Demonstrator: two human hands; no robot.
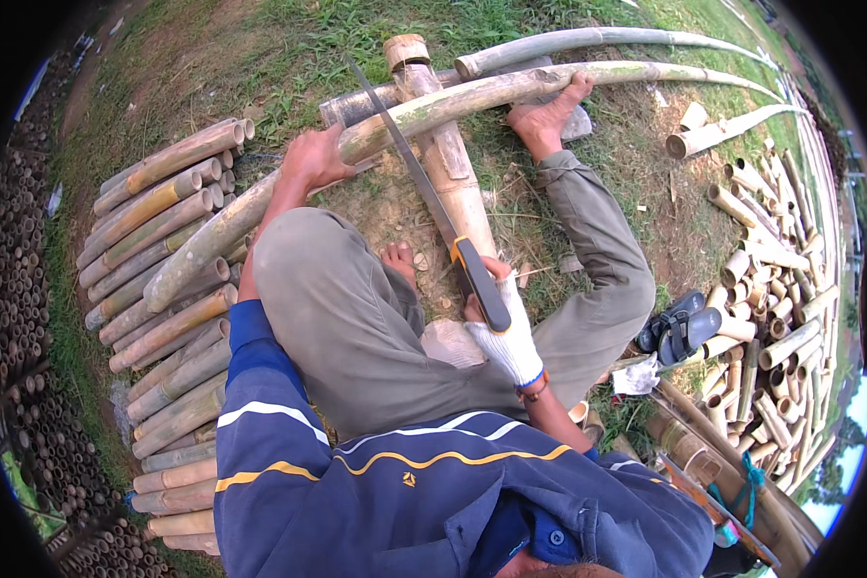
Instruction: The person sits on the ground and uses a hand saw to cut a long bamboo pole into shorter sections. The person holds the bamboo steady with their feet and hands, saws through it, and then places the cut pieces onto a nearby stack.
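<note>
A long greenish bamboo pole point(462, 104) runs across in front of me, over a thick upright-notched bamboo support point(447, 159). My left hand point(315, 159) is bare and closed round the pole, left of the saw. In a white knitted glove, my right hand point(501, 332) grips the black and orange handle of a handsaw point(419, 171). Its blade crosses the pole just right of my left hand; how deep it sits, I cannot tell. My bare right foot point(549, 114) presses on the pole further right.
Cut bamboo lengths point(169, 207) lie stacked at my left. A second pole point(597, 39) lies beyond mine. At the right are a loose heap of short bamboo pieces point(780, 299), dark sandals point(684, 328) and a thick bamboo offcut point(713, 135). Grass and bare soil surround me.
</note>
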